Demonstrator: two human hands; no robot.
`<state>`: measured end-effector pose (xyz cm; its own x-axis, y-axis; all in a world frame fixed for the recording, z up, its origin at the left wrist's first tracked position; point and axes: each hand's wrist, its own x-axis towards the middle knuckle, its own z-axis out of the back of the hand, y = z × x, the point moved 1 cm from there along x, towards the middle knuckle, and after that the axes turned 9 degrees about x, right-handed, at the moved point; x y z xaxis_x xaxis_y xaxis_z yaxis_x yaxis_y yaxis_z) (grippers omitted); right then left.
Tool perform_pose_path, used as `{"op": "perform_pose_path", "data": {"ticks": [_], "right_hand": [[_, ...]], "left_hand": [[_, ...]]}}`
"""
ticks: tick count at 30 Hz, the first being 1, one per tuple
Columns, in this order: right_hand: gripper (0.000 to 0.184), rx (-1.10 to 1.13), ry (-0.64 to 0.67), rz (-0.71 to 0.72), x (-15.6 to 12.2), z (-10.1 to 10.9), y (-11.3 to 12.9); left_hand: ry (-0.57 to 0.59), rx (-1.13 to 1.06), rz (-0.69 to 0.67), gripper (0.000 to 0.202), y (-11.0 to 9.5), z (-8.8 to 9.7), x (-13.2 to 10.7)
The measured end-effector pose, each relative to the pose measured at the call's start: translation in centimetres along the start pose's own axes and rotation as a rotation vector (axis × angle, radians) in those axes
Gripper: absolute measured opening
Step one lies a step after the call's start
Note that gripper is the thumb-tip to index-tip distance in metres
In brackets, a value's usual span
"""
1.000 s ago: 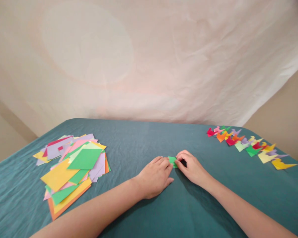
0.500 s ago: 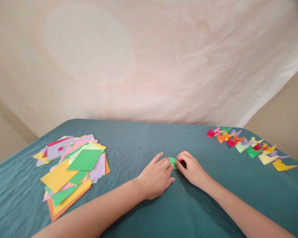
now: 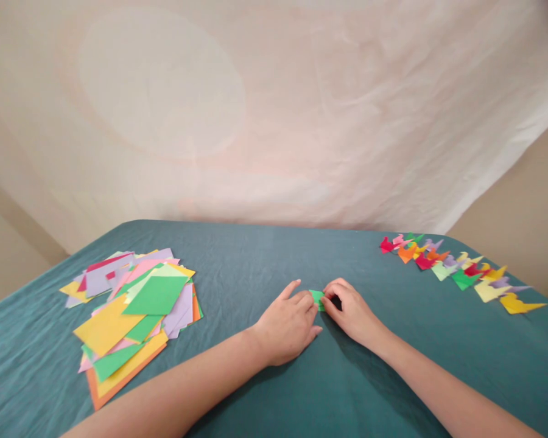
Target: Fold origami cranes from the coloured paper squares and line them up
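On my head feed, the small green paper (image 3: 318, 298) lies on the teal cloth (image 3: 251, 261). Left of it, the left hand (image 3: 285, 328) rests over its edge, unclenched; right of it, the right hand (image 3: 351, 310) pinches it. Loose sheets (image 3: 156, 295) lie well left of it, folded birds (image 3: 466, 279) well right.

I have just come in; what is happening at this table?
A person has both hands on a small green paper: the left hand lies over its left part, and the right hand pinches its right edge. A loose pile of coloured sheets lies to the left; folded paper birds form rows at the right.
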<state>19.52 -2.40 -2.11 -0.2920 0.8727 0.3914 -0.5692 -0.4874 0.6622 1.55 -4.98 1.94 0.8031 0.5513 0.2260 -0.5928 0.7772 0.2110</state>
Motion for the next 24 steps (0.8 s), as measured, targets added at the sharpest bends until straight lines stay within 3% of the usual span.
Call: {"op": "perform_pose_path", "data": {"ticks": [10, 15, 21, 24], "right_hand": [[0.002, 0.048, -0.018, -0.063, -0.1, 0.0, -0.1], [0.013, 0.157, -0.033, -0.079, -0.2, 1.2, -0.5], [0.035, -0.044, 0.120, 0.139, -1.3, 2.4, 1.3], [0.032, -0.272, 0.176, 0.235, -2.2, 1.9, 2.0]], "left_hand": [[0.005, 0.061, 0.002, 0.032, -0.1, -0.4, 0.1], [0.005, 0.075, 0.007, 0.031, -0.1, -0.3, 0.1], [0.002, 0.088, 0.004, 0.034, -0.2, -0.3, 0.0], [0.009, 0.085, 0.002, 0.033, -0.2, -0.3, 0.0]]}}
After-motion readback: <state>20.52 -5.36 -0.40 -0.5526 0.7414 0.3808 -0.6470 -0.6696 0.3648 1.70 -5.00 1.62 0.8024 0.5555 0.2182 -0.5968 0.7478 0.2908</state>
